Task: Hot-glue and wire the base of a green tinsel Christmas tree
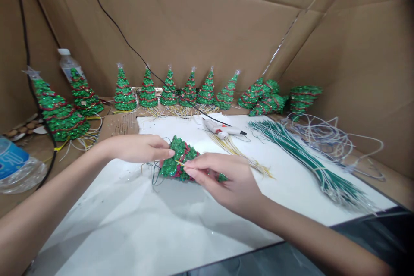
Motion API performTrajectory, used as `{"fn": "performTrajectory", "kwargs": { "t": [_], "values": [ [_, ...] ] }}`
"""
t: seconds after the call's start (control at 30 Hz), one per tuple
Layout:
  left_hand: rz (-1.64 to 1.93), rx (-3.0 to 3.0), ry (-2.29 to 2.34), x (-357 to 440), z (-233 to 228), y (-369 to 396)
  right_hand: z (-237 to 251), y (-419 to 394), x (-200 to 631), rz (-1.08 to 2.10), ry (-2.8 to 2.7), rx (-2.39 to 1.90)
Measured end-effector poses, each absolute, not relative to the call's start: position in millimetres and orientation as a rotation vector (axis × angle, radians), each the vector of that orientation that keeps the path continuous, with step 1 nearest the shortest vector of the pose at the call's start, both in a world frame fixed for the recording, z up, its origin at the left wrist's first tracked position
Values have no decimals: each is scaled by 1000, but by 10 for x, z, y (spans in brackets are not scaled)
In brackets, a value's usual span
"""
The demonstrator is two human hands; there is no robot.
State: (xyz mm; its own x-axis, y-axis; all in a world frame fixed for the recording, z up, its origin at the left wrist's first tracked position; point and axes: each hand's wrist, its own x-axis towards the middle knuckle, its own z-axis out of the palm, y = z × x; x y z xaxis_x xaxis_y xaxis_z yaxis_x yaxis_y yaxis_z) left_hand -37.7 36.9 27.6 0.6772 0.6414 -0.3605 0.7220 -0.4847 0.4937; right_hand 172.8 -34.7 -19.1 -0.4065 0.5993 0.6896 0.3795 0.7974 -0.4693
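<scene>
A small green glitter Christmas tree (pixel 179 161) with red trim lies on its side on the white sheet (pixel 136 224). My left hand (pixel 139 147) holds its left side, fingertips on the green glitter. My right hand (pixel 223 181) pinches a thin yellow wire (pixel 180 163) against the tree's body and partly covers its right end. Thin dark wires trail from the tree's base toward me.
Several finished trees (pixel 168 91) line the cardboard back wall, larger ones (pixel 60 114) at left. A glue gun (pixel 223 129), yellow wires (pixel 239 153), a green wire bundle (pixel 304 159) and white wires (pixel 326 138) lie to the right. Plastic bottles (pixel 14 164) sit left.
</scene>
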Motion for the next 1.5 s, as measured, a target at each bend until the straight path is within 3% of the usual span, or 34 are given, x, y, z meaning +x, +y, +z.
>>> {"fn": "performTrajectory", "kwargs": {
  "t": [0.47, 1.2, 1.5],
  "values": [
    [-176, 2208, 1021, -372, 274, 377, -237, -233, 1724, 420, -2107, -817],
    [-121, 2114, 896, -401, 233, 435, -333, -51, 1567, 22, -2238, -790],
    [-68, 2030, 828, -416, 152, 508, -370, -26, 1577, 8, -2242, -807]
  ]
}}
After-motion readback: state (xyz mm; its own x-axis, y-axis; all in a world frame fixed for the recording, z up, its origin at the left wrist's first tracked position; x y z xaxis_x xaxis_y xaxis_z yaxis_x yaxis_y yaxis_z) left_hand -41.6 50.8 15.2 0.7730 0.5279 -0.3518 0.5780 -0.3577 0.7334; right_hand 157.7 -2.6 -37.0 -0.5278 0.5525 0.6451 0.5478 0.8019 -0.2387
